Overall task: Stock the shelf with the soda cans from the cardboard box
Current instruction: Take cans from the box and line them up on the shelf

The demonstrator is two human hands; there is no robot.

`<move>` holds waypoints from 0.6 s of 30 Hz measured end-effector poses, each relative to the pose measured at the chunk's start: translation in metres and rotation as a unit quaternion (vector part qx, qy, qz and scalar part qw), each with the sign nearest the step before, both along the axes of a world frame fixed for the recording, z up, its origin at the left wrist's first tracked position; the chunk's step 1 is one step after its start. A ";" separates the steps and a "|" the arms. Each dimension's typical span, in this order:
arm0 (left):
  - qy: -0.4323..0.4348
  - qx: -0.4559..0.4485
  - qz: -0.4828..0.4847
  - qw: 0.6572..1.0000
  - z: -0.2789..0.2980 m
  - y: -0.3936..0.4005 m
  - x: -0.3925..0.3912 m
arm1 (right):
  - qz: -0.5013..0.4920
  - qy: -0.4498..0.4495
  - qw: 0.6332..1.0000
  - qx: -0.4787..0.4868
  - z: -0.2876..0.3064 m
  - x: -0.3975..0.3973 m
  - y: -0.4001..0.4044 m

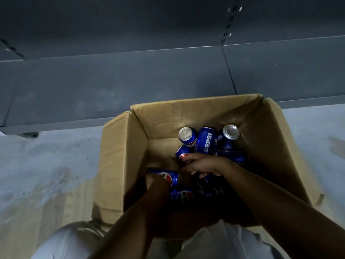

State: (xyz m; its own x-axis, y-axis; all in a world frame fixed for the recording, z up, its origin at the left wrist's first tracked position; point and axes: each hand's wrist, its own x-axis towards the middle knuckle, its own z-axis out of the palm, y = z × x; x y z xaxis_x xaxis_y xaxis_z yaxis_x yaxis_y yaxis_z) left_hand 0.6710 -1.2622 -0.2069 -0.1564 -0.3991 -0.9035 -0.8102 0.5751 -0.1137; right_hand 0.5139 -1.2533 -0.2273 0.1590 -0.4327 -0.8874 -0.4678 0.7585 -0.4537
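Both hands reach into the box (pixel 119 165) on the floor, below the grey shelf (pixel 130 75). L hand (pixel 155 181) grips a can (pixel 166 177) lying sideways, long axis left-right. R hand (pixel 202 164) curls over piled cans (pixel 207 140), prob. holding one; grip hidden.

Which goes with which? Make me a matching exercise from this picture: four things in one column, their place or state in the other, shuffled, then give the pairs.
Things
1. cardboard box
2. left hand
3. shelf
4. right hand

Place or state
A. dark grey, bare, beyond the box
B. on the floor, flaps open, blue cans inside
C. low at the box's left side, against a lying can
D. reaching into the middle of the can pile

Pairs: 1-B, 2-C, 3-A, 4-D
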 end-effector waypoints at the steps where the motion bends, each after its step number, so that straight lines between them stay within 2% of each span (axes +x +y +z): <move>1: 0.004 -0.001 -0.023 1.000 -0.005 0.001 0.000 | 0.002 0.000 1.000 -0.002 -0.001 0.002 -0.002; 4: -0.013 -0.011 -0.033 0.999 -0.006 0.005 0.004 | 0.008 0.002 1.000 -0.011 -0.001 0.009 -0.005; 8: -0.003 0.000 0.034 0.999 0.002 -0.003 0.005 | 0.023 0.008 1.000 -0.016 -0.001 0.015 -0.006; 13: 0.064 0.004 0.122 0.990 0.017 -0.018 0.008 | 0.033 0.013 0.999 -0.027 0.001 0.022 -0.004; 18: 0.102 -0.038 0.111 0.988 0.029 -0.027 0.011 | 0.041 0.018 0.998 -0.036 0.006 0.021 -0.004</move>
State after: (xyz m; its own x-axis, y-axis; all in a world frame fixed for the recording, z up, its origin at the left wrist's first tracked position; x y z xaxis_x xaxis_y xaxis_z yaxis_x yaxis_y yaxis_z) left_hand 0.6816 -1.2893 -0.1780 -0.2328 -0.5100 -0.8281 -0.9257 0.3773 0.0279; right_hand 0.5345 -1.2574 -0.2217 0.1650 -0.4818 -0.8606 -0.5436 0.6837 -0.4870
